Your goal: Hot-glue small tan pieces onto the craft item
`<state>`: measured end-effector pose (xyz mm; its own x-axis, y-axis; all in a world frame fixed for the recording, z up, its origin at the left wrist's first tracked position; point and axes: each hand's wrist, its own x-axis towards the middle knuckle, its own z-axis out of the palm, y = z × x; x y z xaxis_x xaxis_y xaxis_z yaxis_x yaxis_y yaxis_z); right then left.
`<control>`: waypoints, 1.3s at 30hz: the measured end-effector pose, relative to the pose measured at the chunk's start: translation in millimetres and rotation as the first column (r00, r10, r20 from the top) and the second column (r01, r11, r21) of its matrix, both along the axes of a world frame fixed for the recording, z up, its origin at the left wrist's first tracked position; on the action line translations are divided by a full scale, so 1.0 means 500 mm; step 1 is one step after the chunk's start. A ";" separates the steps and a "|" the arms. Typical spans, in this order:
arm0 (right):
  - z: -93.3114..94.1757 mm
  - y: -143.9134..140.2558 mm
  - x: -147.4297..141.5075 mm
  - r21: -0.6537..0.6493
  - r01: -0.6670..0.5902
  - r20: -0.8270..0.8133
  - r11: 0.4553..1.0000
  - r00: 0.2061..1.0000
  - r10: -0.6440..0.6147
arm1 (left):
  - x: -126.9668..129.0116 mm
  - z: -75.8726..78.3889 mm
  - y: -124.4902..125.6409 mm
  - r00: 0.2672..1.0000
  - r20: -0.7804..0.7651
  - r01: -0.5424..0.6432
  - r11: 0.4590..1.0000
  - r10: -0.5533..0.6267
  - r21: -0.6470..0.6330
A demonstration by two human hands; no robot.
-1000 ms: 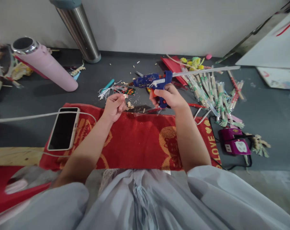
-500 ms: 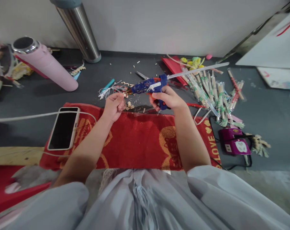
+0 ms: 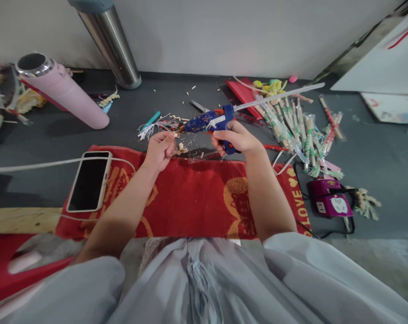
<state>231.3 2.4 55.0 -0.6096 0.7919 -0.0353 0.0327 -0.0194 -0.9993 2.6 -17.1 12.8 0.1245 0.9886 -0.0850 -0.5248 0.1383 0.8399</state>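
Note:
My right hand (image 3: 236, 137) grips a blue glue gun (image 3: 208, 121) by its handle. A long clear glue stick (image 3: 278, 96) juts out of the gun's back toward the right. The nozzle points left and down at a small piece pinched in the fingers of my left hand (image 3: 160, 149). That piece is mostly hidden by the fingers. Small wooden bits (image 3: 182, 147) lie on the dark floor between both hands, beside a bundle of white and coloured strands (image 3: 154, 127).
A red towel (image 3: 190, 198) lies under my forearms, with a phone (image 3: 89, 181) on a white cable at its left end. A pink bottle (image 3: 60, 88), a steel cylinder (image 3: 111, 42), wrapped sticks (image 3: 296, 126) and a purple power strip (image 3: 329, 200) surround the spot.
The glue gun has tipped down and moved left, bringing its nozzle close to the piece in my left hand. My left hand has stayed in place.

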 end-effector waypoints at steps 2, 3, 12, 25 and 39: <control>0.001 -0.001 0.000 -0.006 0.010 0.008 1.000 1.000 -0.010 | 0.000 -0.001 0.000 1.000 -0.014 -0.013 1.000 0.013 -0.013; 0.001 -0.001 0.000 -0.008 0.014 0.008 1.000 1.000 -0.014 | 0.001 -0.001 0.001 1.000 -0.020 -0.020 1.000 0.019 -0.020; -0.002 -0.001 0.005 -0.004 0.014 -0.004 1.000 1.000 -0.014 | 0.002 0.005 -0.001 0.999 -0.042 -0.026 0.999 0.025 -0.022; -0.001 0.000 0.004 -0.018 0.015 0.023 1.000 1.000 -0.015 | 0.004 0.005 -0.002 0.999 -0.044 -0.013 1.000 0.013 -0.003; -0.002 0.003 0.014 -0.010 0.023 0.047 1.000 0.999 -0.023 | 0.003 0.005 -0.002 0.998 -0.055 -0.019 0.999 0.018 -0.028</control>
